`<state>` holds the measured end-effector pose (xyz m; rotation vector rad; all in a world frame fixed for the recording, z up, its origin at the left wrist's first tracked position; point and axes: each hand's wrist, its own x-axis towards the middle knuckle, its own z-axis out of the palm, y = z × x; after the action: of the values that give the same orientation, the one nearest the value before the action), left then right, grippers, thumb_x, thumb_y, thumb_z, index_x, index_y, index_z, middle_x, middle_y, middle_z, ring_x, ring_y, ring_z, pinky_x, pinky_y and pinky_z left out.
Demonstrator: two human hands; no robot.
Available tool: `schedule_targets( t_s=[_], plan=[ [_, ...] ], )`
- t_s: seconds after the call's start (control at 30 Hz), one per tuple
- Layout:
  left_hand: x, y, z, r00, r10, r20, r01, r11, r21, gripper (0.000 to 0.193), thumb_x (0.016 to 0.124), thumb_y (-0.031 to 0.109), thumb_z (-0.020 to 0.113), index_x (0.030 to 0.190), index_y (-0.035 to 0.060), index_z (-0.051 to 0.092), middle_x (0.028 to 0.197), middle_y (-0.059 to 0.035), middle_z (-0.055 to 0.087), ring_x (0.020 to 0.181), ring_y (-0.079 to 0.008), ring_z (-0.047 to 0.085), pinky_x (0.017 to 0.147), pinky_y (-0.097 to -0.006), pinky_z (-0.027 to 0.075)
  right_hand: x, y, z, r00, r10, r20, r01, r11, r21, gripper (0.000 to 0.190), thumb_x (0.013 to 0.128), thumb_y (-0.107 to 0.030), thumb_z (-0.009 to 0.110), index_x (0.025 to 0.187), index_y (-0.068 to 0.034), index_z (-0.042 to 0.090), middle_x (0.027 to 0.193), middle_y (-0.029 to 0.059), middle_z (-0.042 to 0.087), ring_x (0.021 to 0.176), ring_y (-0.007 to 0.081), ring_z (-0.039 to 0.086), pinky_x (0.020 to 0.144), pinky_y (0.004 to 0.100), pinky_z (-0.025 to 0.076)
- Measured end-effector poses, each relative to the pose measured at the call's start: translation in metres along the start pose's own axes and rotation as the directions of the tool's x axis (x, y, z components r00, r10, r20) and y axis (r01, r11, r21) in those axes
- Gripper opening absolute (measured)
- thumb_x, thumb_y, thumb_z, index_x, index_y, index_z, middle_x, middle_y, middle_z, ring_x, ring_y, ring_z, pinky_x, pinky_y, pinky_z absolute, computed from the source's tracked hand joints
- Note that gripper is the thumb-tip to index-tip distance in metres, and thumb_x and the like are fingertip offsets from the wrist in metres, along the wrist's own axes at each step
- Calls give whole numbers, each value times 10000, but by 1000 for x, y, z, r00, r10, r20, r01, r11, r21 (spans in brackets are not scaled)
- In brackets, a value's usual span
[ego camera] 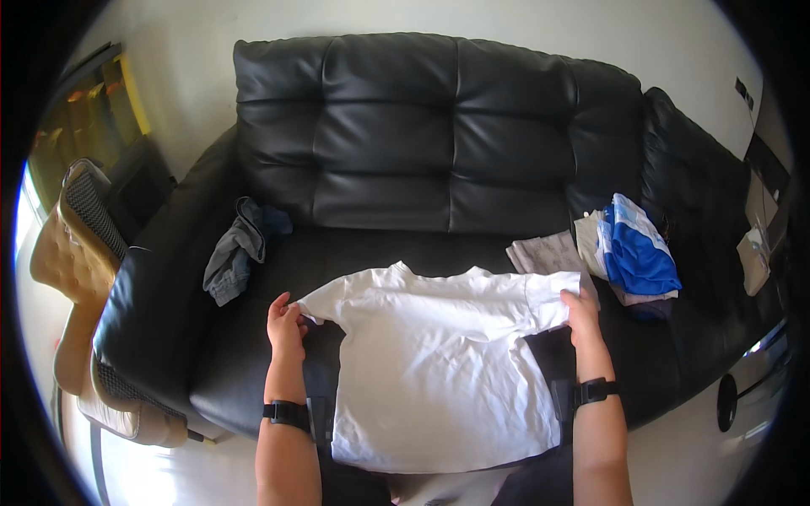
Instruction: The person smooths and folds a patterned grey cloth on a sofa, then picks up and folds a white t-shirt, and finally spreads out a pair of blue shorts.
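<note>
A white short-sleeved T-shirt [430, 373] is spread between my hands, its neck towards the black leather sofa [386, 139] and its hem near my lap. My left hand [286, 322] pinches the tip of the left-side sleeve. The end of the right-side sleeve is in my right hand [579, 313], thumb on top. Some creases run across the chest and down the right side of the shirt. Both wrists wear black straps.
Crumpled grey-blue denim clothing [234, 253] lies on the seat at left. At right are a folded patterned cloth [547, 250] and a pile with a blue and white garment [639, 253]. A tan tufted chair [76, 259] stands beyond the left armrest.
</note>
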<state>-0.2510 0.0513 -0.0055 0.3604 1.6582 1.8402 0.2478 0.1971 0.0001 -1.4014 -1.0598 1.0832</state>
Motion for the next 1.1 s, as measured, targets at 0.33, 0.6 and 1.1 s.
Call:
schedule_targets(
  t_s=[0.33, 0.6, 1.1],
  plan=[
    [-2, 43, 82, 754, 260, 603, -638, 508, 579, 274, 839, 135, 642, 1109, 88, 639, 1000, -82, 619, 939, -191, 616, 819, -300, 482, 40, -48, 27, 884, -316, 344, 466, 551, -692, 358, 821, -146, 635, 1166, -69, 583, 918, 121, 678, 801, 280, 659, 724, 368, 517],
    [17, 24, 153, 778, -121, 617, -596, 168, 785, 355, 799, 324, 678, 1107, 153, 637, 1005, -94, 685, 928, -250, 663, 795, -353, 512, 50, -71, 136, 725, 506, 467, 79, 612, -787, 334, 782, -241, 708, 1037, -46, 616, 698, 68, 666, 455, 92, 505, 427, 269, 397],
    [-47, -15, 141, 488, 25, 872, -872, -35, 489, 632, 949, 434, 478, 1482, 164, 271, 1549, -67, 236, 1437, -263, 186, 1165, -489, 124, -7, -14, 187, 478, -421, 771, 858, 411, -308, 638, 878, -266, 613, 1417, -46, 353, 1395, 226, 436, 1277, 424, 412, 1065, 482, 338]
  ],
)
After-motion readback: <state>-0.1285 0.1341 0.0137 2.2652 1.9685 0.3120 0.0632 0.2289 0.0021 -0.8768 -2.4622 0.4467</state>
